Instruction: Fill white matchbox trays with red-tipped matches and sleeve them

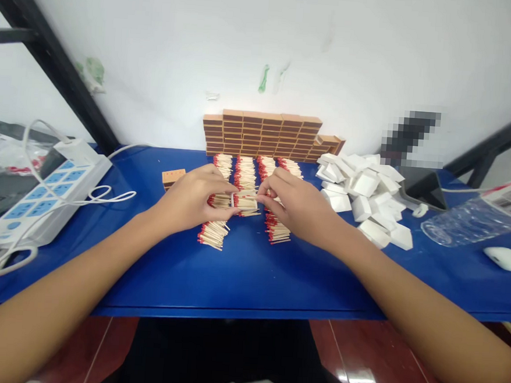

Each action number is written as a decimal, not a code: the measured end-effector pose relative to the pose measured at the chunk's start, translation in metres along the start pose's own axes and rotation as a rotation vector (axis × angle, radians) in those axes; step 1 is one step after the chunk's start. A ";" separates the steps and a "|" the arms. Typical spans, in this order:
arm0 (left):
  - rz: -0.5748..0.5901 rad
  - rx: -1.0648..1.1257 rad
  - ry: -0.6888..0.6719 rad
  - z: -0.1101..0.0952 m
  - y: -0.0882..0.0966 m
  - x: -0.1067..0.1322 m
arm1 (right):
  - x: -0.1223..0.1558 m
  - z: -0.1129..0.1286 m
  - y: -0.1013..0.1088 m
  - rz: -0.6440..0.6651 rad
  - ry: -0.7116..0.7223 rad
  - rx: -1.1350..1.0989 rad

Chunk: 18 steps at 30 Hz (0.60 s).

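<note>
Small white tray (232, 201) of pale, red-headed matches (247, 205); left hand (200, 196) clasps it, right hand (296, 206) has a matchstick (248, 197) in its grip.

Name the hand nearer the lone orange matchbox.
Left: the left hand is close beside the lone orange matchbox, on its right; the right hand is farther right, by the matchsticks.

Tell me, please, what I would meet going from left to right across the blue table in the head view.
White power strip, left hand, small white tray of matches, right hand, pile of white trays, clear plastic bottle.
</note>
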State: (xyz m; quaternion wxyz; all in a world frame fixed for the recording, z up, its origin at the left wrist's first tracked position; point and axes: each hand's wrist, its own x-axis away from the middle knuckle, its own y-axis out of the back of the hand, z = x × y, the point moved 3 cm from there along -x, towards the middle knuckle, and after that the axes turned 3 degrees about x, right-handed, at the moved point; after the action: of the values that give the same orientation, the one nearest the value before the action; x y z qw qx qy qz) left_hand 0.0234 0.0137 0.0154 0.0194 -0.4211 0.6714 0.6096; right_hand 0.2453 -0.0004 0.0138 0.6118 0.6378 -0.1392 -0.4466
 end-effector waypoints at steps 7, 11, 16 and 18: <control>0.016 0.087 -0.015 -0.007 -0.003 0.000 | 0.000 0.003 -0.009 -0.023 0.026 -0.001; 0.024 0.115 0.000 -0.007 -0.004 0.000 | 0.000 0.003 -0.010 -0.027 0.030 -0.025; 0.026 0.136 0.023 -0.007 -0.004 0.000 | 0.000 0.005 -0.010 -0.052 0.029 -0.056; 0.017 0.140 0.022 -0.007 -0.004 0.000 | 0.000 0.007 -0.009 -0.066 0.031 -0.065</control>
State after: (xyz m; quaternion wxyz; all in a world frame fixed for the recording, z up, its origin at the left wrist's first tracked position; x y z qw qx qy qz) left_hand 0.0292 0.0089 0.0139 0.0362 -0.4198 0.7160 0.5565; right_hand 0.2370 -0.0032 0.0061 0.6192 0.6286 -0.0942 -0.4610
